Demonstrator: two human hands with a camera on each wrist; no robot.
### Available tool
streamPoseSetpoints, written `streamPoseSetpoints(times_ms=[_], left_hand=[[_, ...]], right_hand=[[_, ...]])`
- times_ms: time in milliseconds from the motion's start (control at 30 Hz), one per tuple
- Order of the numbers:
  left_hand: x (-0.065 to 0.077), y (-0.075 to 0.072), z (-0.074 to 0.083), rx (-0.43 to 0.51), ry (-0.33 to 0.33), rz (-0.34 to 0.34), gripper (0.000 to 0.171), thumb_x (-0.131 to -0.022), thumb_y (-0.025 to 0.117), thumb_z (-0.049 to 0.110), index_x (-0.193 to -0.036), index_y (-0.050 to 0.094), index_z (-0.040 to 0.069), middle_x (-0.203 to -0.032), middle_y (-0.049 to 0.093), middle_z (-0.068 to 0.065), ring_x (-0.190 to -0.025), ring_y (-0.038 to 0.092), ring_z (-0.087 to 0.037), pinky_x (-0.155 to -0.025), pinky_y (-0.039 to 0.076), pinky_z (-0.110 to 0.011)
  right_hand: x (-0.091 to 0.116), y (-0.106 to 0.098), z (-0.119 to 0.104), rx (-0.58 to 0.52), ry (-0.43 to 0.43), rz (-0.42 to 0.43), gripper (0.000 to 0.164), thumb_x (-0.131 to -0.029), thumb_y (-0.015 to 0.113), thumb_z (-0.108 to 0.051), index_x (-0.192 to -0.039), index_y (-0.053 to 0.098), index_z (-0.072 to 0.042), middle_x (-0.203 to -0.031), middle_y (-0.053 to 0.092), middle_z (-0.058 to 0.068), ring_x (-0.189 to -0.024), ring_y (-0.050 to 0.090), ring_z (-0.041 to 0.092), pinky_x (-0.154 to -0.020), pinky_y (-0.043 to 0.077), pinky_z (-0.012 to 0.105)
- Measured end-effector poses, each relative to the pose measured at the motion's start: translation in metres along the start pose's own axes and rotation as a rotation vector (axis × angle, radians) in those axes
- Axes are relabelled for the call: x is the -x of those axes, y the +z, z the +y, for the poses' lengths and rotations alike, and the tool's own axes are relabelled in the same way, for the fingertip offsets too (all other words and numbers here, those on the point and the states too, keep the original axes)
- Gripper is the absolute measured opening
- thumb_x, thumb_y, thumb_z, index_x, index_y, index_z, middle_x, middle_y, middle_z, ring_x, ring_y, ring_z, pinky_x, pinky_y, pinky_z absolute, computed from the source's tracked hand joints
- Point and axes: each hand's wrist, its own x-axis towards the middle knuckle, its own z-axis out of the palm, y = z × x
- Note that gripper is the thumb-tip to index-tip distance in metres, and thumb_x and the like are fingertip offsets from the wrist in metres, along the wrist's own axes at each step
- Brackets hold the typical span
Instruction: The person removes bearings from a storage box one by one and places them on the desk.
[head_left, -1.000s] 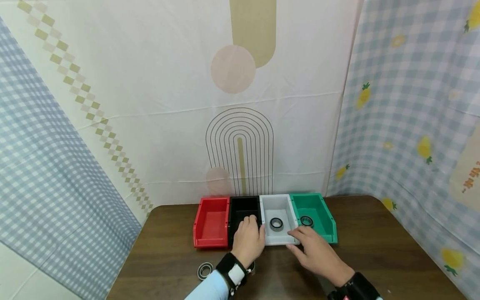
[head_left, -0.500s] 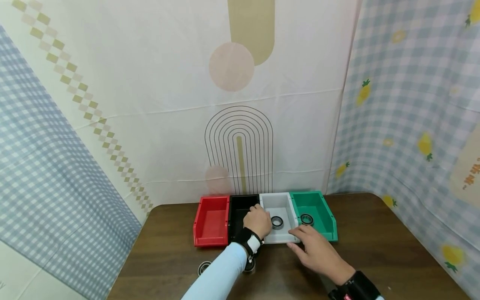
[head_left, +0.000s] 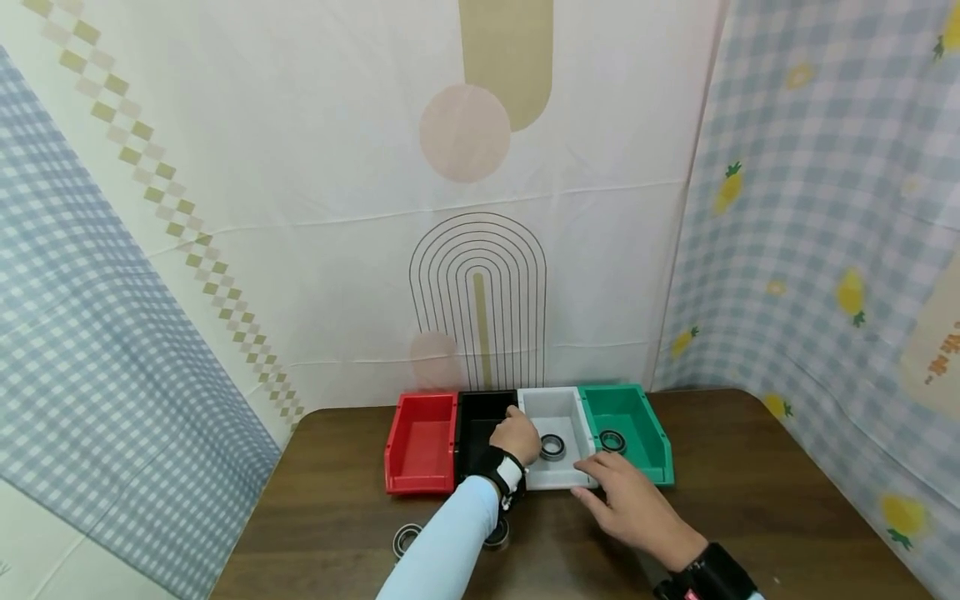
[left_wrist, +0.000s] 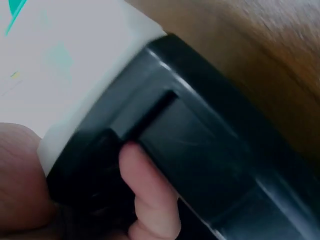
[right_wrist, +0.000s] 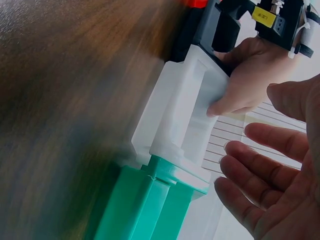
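Four-bin row: red bin (head_left: 422, 446), black bin (head_left: 474, 417), white bin (head_left: 551, 408) and green bin (head_left: 628, 417). My left hand (head_left: 516, 437) straddles the wall between black and white, gripping the black bin's side. In the left wrist view one finger (left_wrist: 150, 190) reaches down inside the black bin. My right hand (head_left: 633, 504), fingers loosely spread and holding nothing, hovers by the front corner of the white bin. One ball bearing (head_left: 552, 447) lies in the white bin, another bearing (head_left: 612, 442) in the green one.
On the brown table (head_left: 322, 500) in front of the bins lie a bearing (head_left: 405, 537) and a second bearing (head_left: 497, 533), both partly covered by the left sleeve (head_left: 450, 542). A patterned cloth (head_left: 360, 275) hangs right behind the bins.
My left hand has moved forward and right, from over the black bin's front onto the wall beside the white bin. The right hand has stayed in place.
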Motion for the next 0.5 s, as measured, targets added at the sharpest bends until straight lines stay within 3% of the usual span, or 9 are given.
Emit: streamPoseSetpoints(times_ms=[200, 500], left_hand=[[0.0003, 0.0056, 0.0011, -0.062, 0.029, 0.052, 0.052, -0.096, 0.073, 0.019, -0.128, 0.050, -0.015, -0.085, 0.074, -0.026, -0.073, 0.075, -0.035, -0.064, 0.062, -0.045], [0.0044, 0.0019, 0.0012, -0.042, 0.049, 0.041, 0.050, -0.097, 0.072, 0.018, -0.127, 0.049, -0.016, -0.088, 0.072, -0.027, -0.075, 0.074, -0.035, -0.066, 0.062, -0.045]], right_hand=[[0.0006, 0.0007, 0.0011, 0.002, 0.009, -0.013, 0.030, -0.101, 0.074, -0.034, -0.125, 0.077, -0.017, -0.118, 0.073, -0.003, -0.111, 0.068, 0.014, -0.094, 0.060, 0.041], [0.0016, 0.0011, 0.0006, -0.008, 0.010, -0.029, 0.033, -0.102, 0.072, -0.038, -0.125, 0.077, -0.015, -0.118, 0.073, -0.004, -0.113, 0.068, 0.015, -0.095, 0.060, 0.042]])
